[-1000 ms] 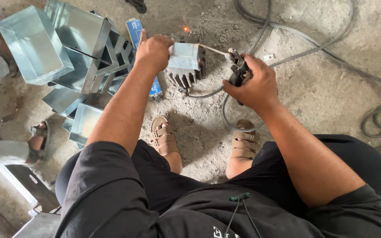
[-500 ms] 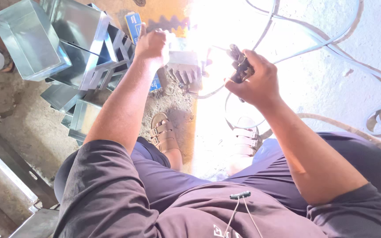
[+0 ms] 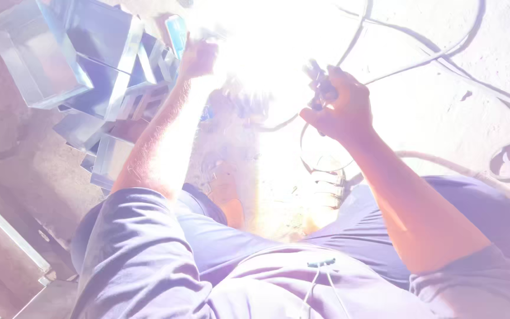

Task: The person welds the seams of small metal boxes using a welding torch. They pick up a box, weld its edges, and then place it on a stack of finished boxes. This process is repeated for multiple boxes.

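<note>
Between the hands, white glare hides the workpiece. Right hand (image 3: 342,109) is clenched around a dark welding holder (image 3: 320,88); left hand (image 3: 197,58) reaches into the glare, grip indiscernible. Metal boxes (image 3: 48,59) lie leftward, cables (image 3: 432,56) rightward.

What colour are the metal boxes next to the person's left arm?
Shiny silver-grey, tinted bluish by the glare. The metal boxes show best at top left of the head view.

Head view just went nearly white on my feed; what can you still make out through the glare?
Head view: a white flare fills the top centre and hides whatever lies between the hands. The left hand and the right hand, closed on a dark welding holder, show washed out; the shiny sheet-metal boxes at left stay readable.
</note>
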